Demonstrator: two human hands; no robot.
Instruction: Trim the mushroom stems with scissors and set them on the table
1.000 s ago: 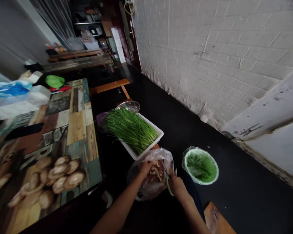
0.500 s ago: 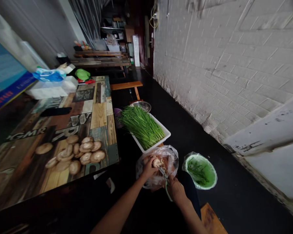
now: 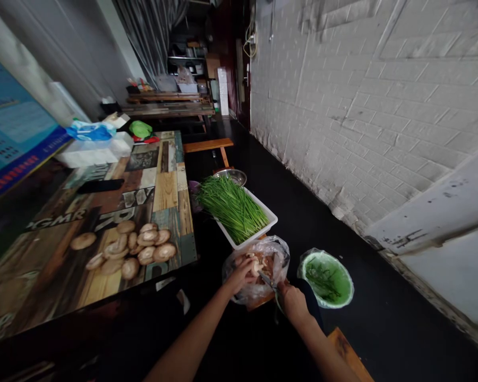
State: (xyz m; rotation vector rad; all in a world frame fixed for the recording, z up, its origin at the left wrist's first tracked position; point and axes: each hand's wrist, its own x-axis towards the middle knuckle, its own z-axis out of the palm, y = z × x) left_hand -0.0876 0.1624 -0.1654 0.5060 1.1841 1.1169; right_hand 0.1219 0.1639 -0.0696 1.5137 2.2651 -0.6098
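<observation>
My left hand (image 3: 242, 275) is closed on a mushroom (image 3: 257, 267) above a clear plastic bag (image 3: 281, 254), which stands open and holds brownish pieces. In my right hand (image 3: 292, 302) is a pair of scissors (image 3: 267, 281), with the blades pointing up and left at the mushroom. Whether the blades touch it I cannot tell. My fingers hide most of the scissors' pale green handle. Several whole mushrooms (image 3: 147, 239) lie in a cluster on the patterned wooden table (image 3: 167, 191) to the left.
Beyond the bag, a white tray (image 3: 271, 216) holds long green chives (image 3: 235, 207), with a metal bowl (image 3: 239, 176) behind it. A green lined bin (image 3: 348, 281) with green scraps stands at right. A wooden bench (image 3: 348, 355) is near my right side; a textured wall (image 3: 366, 122) runs along the right.
My left hand has shifted slightly, its fingers now more stretched over the mushroom. The scissors have moved a little lower. The view has tilted slightly, moving the table right and down.
</observation>
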